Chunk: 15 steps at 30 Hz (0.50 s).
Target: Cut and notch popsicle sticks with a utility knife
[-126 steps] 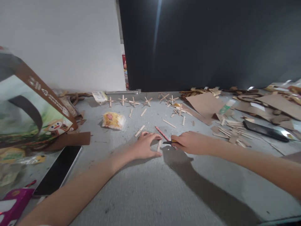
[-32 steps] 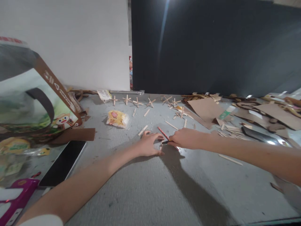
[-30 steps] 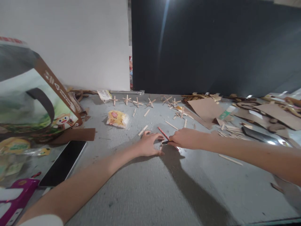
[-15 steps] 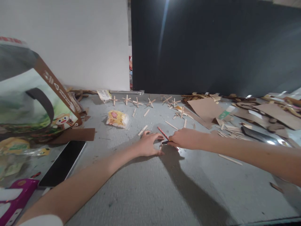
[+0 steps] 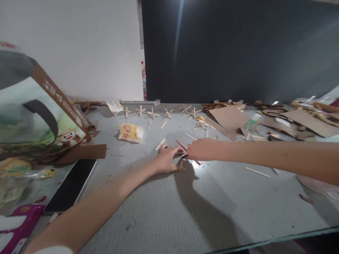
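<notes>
My left hand (image 5: 169, 159) rests on the grey table, its thumb and fingers curved around a small wooden stick (image 5: 181, 163) and touching its ends. My right hand (image 5: 198, 149) is closed on a dark, thin tool (image 5: 184, 156), whose tip meets the upper part of that stick. A red patterned stick (image 5: 181, 144) lies slantwise on the table, partly beneath my right hand. Just beyond my left hand is a pale wooden stick (image 5: 160, 144). Star-shaped crossed sticks (image 5: 141, 111) stand in a row toward the back, with loose short pieces (image 5: 163, 124) in front of them.
A yellow packet (image 5: 131, 133) sits left of centre. On the left are a phone (image 5: 71, 185), a purple object (image 5: 22, 225) and a large printed bag (image 5: 39, 106). Cardboard (image 5: 228, 118) and wood scraps lie at the back right. A dark panel (image 5: 225, 53) rises behind.
The view has shifted slightly. My right hand has moved a little up and left, with its forearm raised more level. The tool's tip remains at the stick within my left hand.
</notes>
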{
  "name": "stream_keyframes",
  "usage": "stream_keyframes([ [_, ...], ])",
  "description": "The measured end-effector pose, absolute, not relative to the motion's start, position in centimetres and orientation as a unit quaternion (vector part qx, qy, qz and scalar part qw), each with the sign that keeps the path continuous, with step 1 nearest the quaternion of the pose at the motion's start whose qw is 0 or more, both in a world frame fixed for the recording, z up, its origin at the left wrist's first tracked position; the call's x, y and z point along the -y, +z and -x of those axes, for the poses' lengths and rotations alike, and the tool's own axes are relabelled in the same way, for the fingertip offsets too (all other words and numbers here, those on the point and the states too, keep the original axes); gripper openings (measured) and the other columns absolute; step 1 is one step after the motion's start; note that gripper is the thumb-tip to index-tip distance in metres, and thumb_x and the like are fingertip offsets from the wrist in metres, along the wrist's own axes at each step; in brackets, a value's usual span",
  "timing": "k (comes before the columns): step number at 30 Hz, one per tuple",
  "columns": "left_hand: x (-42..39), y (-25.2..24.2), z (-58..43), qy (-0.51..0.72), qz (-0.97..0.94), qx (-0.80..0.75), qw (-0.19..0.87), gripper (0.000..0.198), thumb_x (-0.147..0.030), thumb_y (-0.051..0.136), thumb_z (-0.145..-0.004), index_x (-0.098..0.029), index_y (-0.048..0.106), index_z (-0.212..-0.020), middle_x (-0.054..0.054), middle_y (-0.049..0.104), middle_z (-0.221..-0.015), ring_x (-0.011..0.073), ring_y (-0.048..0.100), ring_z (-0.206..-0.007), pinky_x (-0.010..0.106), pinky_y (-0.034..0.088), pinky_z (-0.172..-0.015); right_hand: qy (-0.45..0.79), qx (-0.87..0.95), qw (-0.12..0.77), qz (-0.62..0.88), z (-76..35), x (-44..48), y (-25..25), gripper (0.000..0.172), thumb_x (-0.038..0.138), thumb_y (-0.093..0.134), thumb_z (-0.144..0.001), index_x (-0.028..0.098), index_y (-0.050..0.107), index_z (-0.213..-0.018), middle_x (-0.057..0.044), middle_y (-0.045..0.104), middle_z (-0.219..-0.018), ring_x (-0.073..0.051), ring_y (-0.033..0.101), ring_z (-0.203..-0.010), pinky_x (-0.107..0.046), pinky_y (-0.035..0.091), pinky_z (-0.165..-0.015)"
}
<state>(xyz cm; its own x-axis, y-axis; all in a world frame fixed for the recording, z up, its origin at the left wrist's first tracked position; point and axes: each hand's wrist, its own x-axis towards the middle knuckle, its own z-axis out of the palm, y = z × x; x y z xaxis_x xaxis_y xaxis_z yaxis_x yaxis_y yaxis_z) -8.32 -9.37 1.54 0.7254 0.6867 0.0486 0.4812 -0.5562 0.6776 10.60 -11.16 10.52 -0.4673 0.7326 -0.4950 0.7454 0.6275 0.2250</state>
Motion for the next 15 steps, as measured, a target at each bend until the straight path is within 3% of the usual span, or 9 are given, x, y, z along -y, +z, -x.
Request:
stream_keyframes([
  [9, 9.1, 1.3, 8.5, 0.158, -0.881, -0.313, 0.318, 0.072, -0.049, 0.09, -0.075, -0.032, 0.057, -0.136, 0.007, 0.069, -0.147, 0.0344, 0.058, -0.143, 0.059, 0.018, -0.127, -0.04, -0.855, 0.341, -0.389, -9.7, 10.0, 12.0, 0.04, 0.031, 0.048, -0.107, 0.011, 0.078, -0.088, -0.015, 0.074, -0.075, -0.025, 0.07, -0.074, -0.031, 0.047, -0.067],
  [15, 8.9, 1.0, 8.4, 0.152, -0.884, -0.315, 0.309, 0.074, -0.049, 0.09, -0.075, -0.029, 0.056, -0.137, 0.009, 0.068, -0.148, 0.0342, 0.059, -0.142, 0.059, 0.019, -0.127, -0.03, -0.851, 0.35, -0.391, -8.7, 10.8, 12.6, 0.023, 0.017, 0.056, -0.1, 0.01, 0.078, -0.095, -0.019, 0.078, -0.088, -0.029, 0.074, -0.082, -0.033, 0.05, -0.069],
])
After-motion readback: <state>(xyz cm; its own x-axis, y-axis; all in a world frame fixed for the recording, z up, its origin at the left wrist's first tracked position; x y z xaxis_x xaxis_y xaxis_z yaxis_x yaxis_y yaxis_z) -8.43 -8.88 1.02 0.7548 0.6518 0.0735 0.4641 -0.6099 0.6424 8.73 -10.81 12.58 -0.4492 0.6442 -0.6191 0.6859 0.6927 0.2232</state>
